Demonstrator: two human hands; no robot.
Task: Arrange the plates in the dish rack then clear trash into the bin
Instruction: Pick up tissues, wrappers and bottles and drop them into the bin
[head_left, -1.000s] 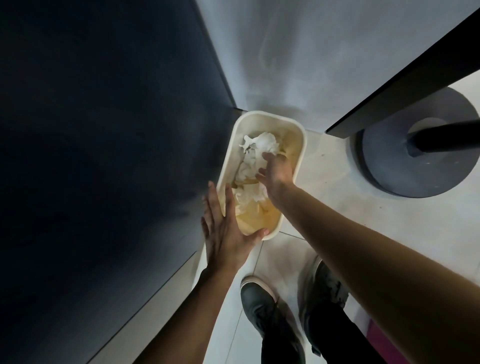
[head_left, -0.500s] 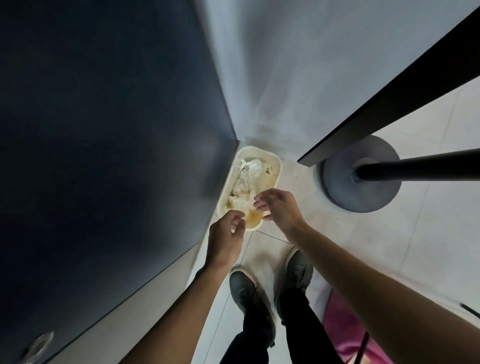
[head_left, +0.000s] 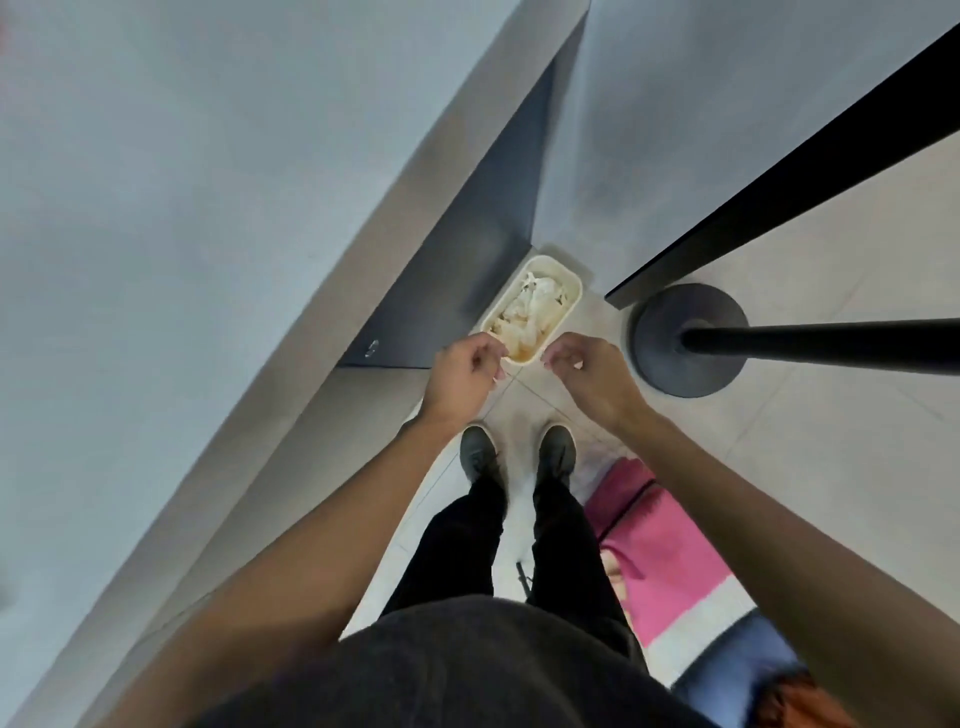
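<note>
A cream rectangular bin (head_left: 567, 316) stands on the tiled floor against a dark cabinet panel. Crumpled white tissue trash (head_left: 530, 306) lies inside it, with a brownish patch at the near end. My left hand (head_left: 462, 374) hovers above the bin's near left corner, fingers loosely curled, with nothing seen in it. My right hand (head_left: 587, 374) hovers beside the near right corner, also loosely curled and holding nothing. No plates or dish rack are in view.
A black pole (head_left: 821, 345) on a round dark base (head_left: 675, 358) stands right of the bin. A grey counter top (head_left: 208, 208) runs along the left. A black strip (head_left: 779, 171) crosses the wall. My shoes (head_left: 519, 452) are just behind the bin, and a pink mat (head_left: 665, 551) lies to the right.
My right hand has come out of the bin and my left hand has left its rim. Both hands have risen and drawn back as the view pulled up and away.
</note>
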